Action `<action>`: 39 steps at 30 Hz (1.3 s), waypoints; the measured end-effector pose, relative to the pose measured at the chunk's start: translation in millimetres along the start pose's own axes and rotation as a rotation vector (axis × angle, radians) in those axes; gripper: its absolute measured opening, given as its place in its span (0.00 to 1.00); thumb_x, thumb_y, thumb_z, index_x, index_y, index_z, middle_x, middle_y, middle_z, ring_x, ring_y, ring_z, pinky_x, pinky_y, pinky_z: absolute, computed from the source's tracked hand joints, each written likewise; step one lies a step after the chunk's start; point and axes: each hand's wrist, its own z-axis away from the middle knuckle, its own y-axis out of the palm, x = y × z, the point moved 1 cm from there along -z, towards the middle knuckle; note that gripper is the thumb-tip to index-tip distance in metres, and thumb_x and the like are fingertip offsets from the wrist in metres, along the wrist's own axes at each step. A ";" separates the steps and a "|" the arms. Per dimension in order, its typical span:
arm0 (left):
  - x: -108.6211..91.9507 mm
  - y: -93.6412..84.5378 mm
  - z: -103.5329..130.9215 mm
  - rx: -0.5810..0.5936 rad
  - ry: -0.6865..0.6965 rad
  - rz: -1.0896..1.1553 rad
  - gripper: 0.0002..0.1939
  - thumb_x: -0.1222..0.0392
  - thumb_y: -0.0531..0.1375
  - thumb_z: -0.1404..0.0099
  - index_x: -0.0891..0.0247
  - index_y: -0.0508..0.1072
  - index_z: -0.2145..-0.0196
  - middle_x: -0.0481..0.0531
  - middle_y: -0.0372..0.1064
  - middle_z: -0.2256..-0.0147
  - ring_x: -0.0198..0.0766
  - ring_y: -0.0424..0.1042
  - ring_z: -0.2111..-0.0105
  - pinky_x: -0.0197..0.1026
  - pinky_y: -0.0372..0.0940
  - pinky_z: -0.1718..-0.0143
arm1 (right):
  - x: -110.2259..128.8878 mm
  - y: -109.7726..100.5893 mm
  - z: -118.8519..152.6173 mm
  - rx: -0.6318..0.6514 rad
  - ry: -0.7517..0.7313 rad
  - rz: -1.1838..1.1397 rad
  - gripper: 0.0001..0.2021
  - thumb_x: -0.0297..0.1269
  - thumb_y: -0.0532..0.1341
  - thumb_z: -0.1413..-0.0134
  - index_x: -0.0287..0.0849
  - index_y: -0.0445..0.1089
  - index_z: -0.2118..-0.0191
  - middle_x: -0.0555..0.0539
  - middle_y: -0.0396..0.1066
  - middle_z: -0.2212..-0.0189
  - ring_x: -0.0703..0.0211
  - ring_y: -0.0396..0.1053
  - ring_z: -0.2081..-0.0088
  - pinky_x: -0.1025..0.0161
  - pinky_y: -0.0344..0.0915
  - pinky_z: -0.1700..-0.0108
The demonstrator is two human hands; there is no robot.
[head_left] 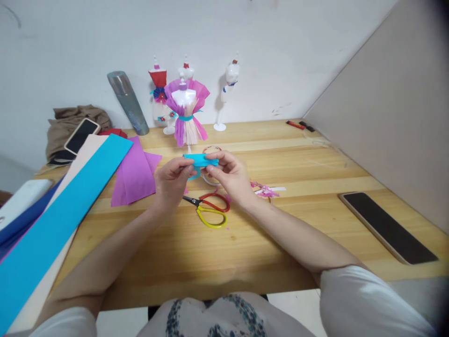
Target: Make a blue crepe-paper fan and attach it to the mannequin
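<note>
Turquoise strip (pixel 200 160), partly hidden by fingers, is pinched by left hand (pixel 171 181) and right hand (pixel 234 177).

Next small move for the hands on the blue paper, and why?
Probably bring the loose part up into one more fold, with the right hand pinching the stack. The blue paper shows layered folds at the right fingertips, while a part of it hangs below, by the left hand. Both hands already grip it, so neither seems to need a regrasp first.
</note>
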 end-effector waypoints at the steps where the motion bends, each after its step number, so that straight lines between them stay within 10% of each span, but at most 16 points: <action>1: 0.5 -0.3 0.0 0.003 0.007 0.005 0.06 0.58 0.69 0.43 0.62 0.80 0.69 0.48 0.77 0.72 0.34 0.77 0.75 0.35 0.72 0.72 | 0.0 -0.1 -0.1 0.010 0.008 0.000 0.14 0.40 0.71 0.54 0.45 0.71 0.61 0.50 0.74 0.66 0.60 0.75 0.65 0.58 0.74 0.57; 39: -7.1 -10.9 -6.3 0.217 -0.073 -0.139 0.13 0.52 0.71 0.44 0.61 0.82 0.64 0.48 0.76 0.76 0.34 0.74 0.78 0.35 0.70 0.75 | 1.4 0.3 3.5 -0.032 -0.029 0.106 0.09 0.43 0.69 0.51 0.46 0.75 0.66 0.50 0.75 0.73 0.57 0.74 0.69 0.54 0.73 0.62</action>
